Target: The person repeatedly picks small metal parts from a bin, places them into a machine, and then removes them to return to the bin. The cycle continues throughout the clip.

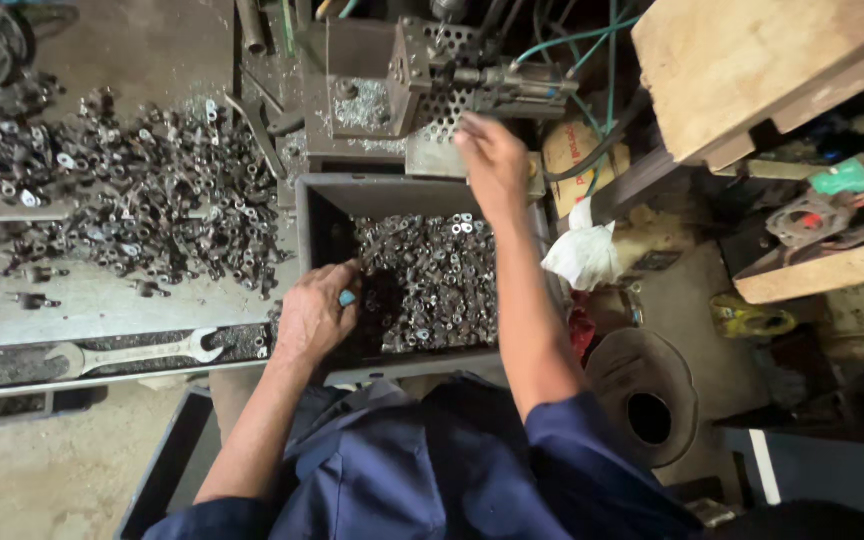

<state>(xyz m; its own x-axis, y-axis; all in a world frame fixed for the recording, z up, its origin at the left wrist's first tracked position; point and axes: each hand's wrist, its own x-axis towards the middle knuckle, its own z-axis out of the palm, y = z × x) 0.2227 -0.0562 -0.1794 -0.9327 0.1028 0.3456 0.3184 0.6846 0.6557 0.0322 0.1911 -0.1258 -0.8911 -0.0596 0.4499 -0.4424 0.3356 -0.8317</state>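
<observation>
Blue cloth sleeves filled the bottom of the view, with both bare forearms reaching up from them toward a grey rectangular metal bin. That bin held a heap of small dark metal ring-ended parts, piled mostly in its right half.

At the bin's left wall, the left hand was curled inward with fingers bent over the edge of the heap; something small and light blue showed at its fingertips, but whether it pinched a part could not be told. Above the bin's far rim, the right hand was stretched out, fingertips drawn together against a perforated steel plate on a small grey machine; anything gripped there was too small to make out.

Left of the bin, a worn grey metal surface carried a wide scatter of the same dark parts. Nearer than that scatter, at the surface's front edge, lay a long steel open-ended spanner. Right of the bin, a crumpled white rag rested, and beyond it a pale wooden block stood at the top right. Green hoses ran behind the machine.
</observation>
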